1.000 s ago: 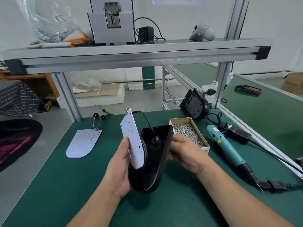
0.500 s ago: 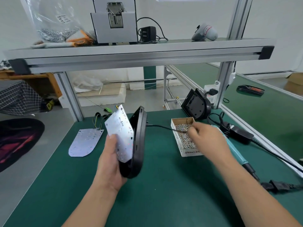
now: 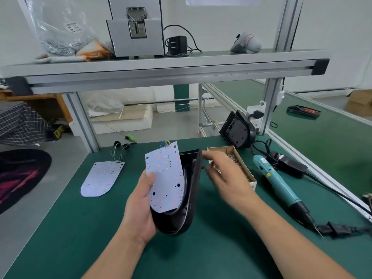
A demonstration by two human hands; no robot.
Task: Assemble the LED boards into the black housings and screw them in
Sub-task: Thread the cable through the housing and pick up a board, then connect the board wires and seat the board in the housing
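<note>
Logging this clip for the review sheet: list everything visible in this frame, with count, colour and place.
held LED board: one, white, against the held housing
held housing: one, black, on edge in left hand
spare LED board: one, white, flat on table, left
spare housing: one, black, leaning at table's back right
screw box: one, cardboard brown, right of held housing
electric screwdriver: one, teal, lying on table, right
table: one, green
shelf: one, grey, overhead
plastic bag, grey machine, black plug: one each, on shelf
left hand: grips board and housing
right hand: between housing and screw box, blurred; grasp unclear
</note>
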